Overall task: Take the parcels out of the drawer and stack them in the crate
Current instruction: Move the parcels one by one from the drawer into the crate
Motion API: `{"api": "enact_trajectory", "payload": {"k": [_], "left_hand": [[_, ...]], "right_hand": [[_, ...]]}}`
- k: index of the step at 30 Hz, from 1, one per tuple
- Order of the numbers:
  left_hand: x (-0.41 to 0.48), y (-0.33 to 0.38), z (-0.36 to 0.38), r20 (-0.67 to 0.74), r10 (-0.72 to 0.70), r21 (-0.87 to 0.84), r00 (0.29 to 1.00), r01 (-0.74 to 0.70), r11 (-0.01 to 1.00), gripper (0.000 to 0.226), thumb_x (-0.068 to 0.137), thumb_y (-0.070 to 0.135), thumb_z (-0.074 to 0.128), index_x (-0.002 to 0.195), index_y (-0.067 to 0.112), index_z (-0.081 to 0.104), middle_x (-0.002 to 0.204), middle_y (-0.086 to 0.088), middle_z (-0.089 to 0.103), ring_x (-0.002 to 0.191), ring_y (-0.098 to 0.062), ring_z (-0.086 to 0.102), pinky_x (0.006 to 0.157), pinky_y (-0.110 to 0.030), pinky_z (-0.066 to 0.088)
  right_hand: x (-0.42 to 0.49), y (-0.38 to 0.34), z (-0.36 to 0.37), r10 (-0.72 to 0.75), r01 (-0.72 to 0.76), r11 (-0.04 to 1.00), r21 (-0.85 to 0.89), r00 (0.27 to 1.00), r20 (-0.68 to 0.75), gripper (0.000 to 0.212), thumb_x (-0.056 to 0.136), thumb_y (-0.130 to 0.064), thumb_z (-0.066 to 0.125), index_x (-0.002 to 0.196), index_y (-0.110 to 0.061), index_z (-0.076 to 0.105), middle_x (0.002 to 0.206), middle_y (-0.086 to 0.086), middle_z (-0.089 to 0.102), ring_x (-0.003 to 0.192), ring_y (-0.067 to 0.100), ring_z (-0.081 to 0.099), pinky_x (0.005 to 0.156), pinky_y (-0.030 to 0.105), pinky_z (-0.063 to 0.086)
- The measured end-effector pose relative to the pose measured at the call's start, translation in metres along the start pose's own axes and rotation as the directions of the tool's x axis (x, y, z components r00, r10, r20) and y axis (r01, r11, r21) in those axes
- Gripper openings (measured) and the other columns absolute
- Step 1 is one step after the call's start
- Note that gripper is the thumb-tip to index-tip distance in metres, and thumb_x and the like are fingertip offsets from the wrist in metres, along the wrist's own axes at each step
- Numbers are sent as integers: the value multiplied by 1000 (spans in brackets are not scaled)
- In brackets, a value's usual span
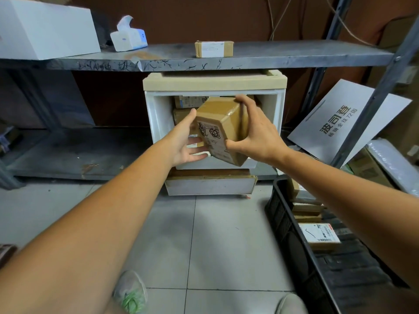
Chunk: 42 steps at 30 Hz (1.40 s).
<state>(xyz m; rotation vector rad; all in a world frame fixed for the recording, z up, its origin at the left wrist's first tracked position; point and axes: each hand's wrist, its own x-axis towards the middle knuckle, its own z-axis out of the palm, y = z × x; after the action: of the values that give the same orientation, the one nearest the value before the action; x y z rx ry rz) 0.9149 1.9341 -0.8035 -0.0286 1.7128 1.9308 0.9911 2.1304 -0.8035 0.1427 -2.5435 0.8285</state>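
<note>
Stock check at the drawer, as I read it from my station.

Item 1: held parcel (221, 130). Brown cardboard box, taped, with a scribbled label on the face towards me. It is tilted, off every surface, between my two hands and just in front of the drawer (249, 163) opening.

Item 2: right hand (258, 134). It grips the held parcel, with the fingers hooked over the far top edge and the thumb pressed on the near face.

Item 3: left hand (186, 141). The fingers are straight and spread, laid against the parcel's left and under side as a support, not curled round it.

Item 4: drawer parcels (188, 102). At least two more brown boxes sit beyond my hands, inside the white cabinet (158, 114). The held parcel hides the rest, so I cannot give a full count.

Item 5: crate (283, 220). Black plastic, on the floor below and to the right of my right hand. The crate parcels (319, 236) lie in it, several in a row, and much of the crate floor nearer me is bare.

Item 6: lower drawer (210, 186), beneath my hands. It looks closed, and I cannot see what it holds.

Status, my judgement: the task is partly done. Some parcels are crated, one is in transit, and several are left in the drawer. This one next needs carrying down and to the right, to be set on or beside those in the crate.
</note>
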Motion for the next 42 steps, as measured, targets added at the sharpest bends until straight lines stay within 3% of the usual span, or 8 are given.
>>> {"api": "enact_trajectory", "payload": {"k": [7,11,14,18,21,26,38,42], "left_hand": [[6,-9,9,7,-112,122,994,110,986,70,93,59,59,149,21,41,146,-19,48,113,-35,64,80,-46,59],[11,-9,27,133,-90,126,987,73,989,41,99,53,53,122,20,58,123,-19,67,110,-35,67,96,-53,53],[16,-9,39,63,29,71,998,-34,997,29,100,39,59,123,20,59,119,-10,71,107,-29,69,98,-54,53],[22,-11,38,-31,111,104,993,-107,989,39,97,31,66,131,18,52,114,-5,73,101,-22,71,91,-52,58],[18,-9,36,-41,152,173,987,-143,975,42,95,34,68,131,20,50,110,0,73,95,-17,72,79,-43,62],[13,-5,35,-62,217,256,974,-195,947,51,93,35,70,135,21,46,108,0,73,90,-16,74,62,-33,61],[10,3,67,-51,293,398,955,-249,883,51,91,33,73,135,24,48,116,-1,71,94,-18,73,75,-39,62],[19,-13,102,-28,269,381,963,-238,893,51,91,31,73,134,24,47,114,0,70,91,-15,72,64,-32,61]], "right_hand": [[-3,11,-5,238,-180,886,427,967,-87,86,72,-35,81,138,-31,26,130,-4,53,118,17,57,95,43,55],[-4,18,-9,433,-329,683,652,901,1,78,77,-34,83,129,-27,26,131,4,51,118,24,60,90,50,58],[-11,24,-13,511,-452,653,607,855,86,66,82,-33,80,124,-22,31,125,2,49,118,20,58,93,46,57],[-16,31,-18,419,-369,829,419,908,-29,33,82,-39,80,100,-19,60,103,-2,65,96,12,62,86,32,55],[-13,29,-17,426,-371,855,363,901,-82,55,82,-48,77,123,-18,57,110,-3,66,96,9,64,77,24,53],[-7,30,-19,431,-372,868,330,894,-127,52,82,-53,75,122,-25,56,113,-3,69,96,12,67,79,28,55],[-19,47,-36,562,-453,748,485,821,-100,49,83,-39,80,119,-18,55,115,-2,64,98,12,65,74,29,57],[-36,70,-58,595,-486,743,459,795,-121,40,82,-38,81,109,-21,57,103,-6,64,98,12,64,83,38,59]]}}
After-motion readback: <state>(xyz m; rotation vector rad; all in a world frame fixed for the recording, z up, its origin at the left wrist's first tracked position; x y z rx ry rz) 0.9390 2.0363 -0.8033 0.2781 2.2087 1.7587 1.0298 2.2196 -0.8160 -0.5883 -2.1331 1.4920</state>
